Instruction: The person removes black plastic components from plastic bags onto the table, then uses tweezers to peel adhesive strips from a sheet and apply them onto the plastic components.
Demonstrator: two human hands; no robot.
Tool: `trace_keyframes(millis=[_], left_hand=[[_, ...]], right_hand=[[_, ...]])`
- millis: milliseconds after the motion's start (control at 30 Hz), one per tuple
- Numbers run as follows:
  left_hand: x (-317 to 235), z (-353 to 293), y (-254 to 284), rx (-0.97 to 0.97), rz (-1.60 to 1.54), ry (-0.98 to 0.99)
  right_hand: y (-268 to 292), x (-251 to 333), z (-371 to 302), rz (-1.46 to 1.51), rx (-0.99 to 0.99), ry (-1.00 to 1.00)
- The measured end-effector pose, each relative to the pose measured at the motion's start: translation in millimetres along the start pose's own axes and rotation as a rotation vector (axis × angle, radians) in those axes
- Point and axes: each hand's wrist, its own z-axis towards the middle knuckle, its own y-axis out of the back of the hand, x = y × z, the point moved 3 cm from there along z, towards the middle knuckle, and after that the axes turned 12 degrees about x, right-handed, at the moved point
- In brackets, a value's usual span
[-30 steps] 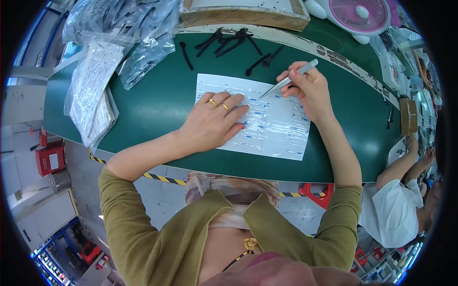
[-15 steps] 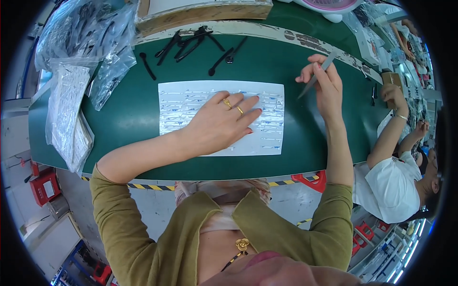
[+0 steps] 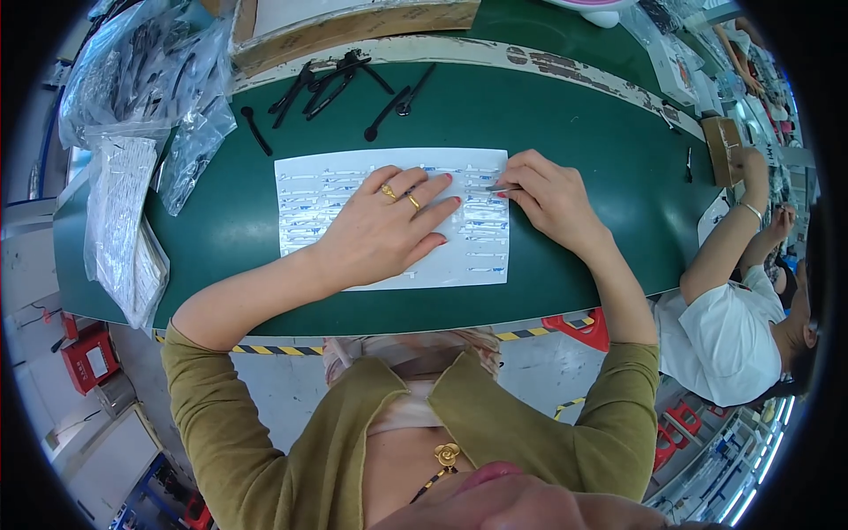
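A white sheet (image 3: pixel 371 276) with rows of small narrow stickers lies flat on the green table. My left hand (image 3: pixel 389 216) rests palm down across its middle, fingers spread, with two gold rings on. At the sheet's right edge, my right hand (image 3: pixel 548 199) pinches a thin grey pointed blade (image 3: pixel 500 187). The blade's tip reaches over the upper right stickers; most of the rest is hidden in my fingers. Beyond the sheet lie several slim black parts with rounded ends, among them a black strip (image 3: pixel 386 113).
Clear plastic bags (image 3: pixel 150 71) with black parts fill the far left. Nearer stands a bag of white sheets (image 3: pixel 128 221). A cardboard tray (image 3: pixel 353 35) sits behind the table's worn white edge (image 3: pixel 565 71). At the right, another person (image 3: pixel 724 327) works beside a small brown box (image 3: pixel 723 146).
My right hand has come down and left to the sheet, bringing the blade from the air onto the stickers. My left hand stays flat on the sheet. The view has shifted slightly.
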Motion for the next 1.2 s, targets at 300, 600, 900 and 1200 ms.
trace_keyframes(millis=[300, 600, 900, 1200], left_hand=[[1.3, -1.6, 0.5, -0.02, -0.001, -0.009], [2.4, -5.0, 1.6, -0.073, -0.014, -0.037], [5.4, -4.2, 1.4, -0.099, -0.053, -0.047], [5.0, -8.5, -1.2, -0.101, -0.046, -0.04]], right_hand=[[13.5, -15.2, -9.3, 0.586, -0.178, -0.35], [69.1, -24.2, 105.6, 0.493, -0.26, -0.219], [67.5, -64.3, 257.7, -0.043, -0.044, -0.295], [53.7, -55.3, 269.2, -0.345, -0.086, -0.081]])
